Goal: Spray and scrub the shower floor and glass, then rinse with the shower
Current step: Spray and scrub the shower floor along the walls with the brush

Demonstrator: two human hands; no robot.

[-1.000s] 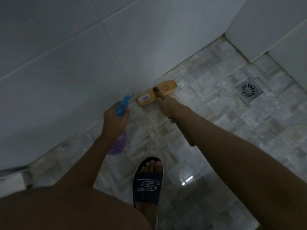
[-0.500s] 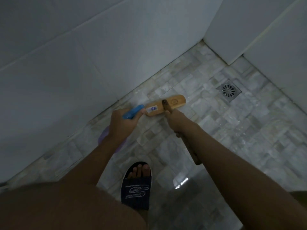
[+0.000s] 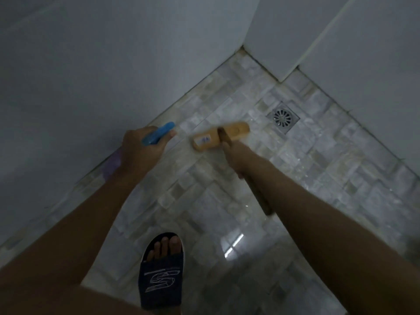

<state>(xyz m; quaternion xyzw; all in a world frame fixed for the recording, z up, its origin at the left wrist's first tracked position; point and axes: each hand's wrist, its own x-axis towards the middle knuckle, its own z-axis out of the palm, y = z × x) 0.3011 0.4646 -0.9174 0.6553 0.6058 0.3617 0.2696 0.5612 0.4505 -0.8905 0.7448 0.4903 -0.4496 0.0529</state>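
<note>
brush (image 3: 221, 136): I see it has left the wall edge of the shower floor (image 3: 318, 167), now further out and nearer the drain (image 3: 283, 117) | spray bottle (image 3: 158, 133): nozzle was against the brush's end, now apart | right hand (image 3: 236, 158): travelled with the handle

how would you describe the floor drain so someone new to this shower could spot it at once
Start at the far corner of the mosaic shower floor, where the tiled walls meet. In front of it, right of the wooden scrub brush, sits the floor drain. It alone is metal: a square plate with a round slotted grate.
</note>
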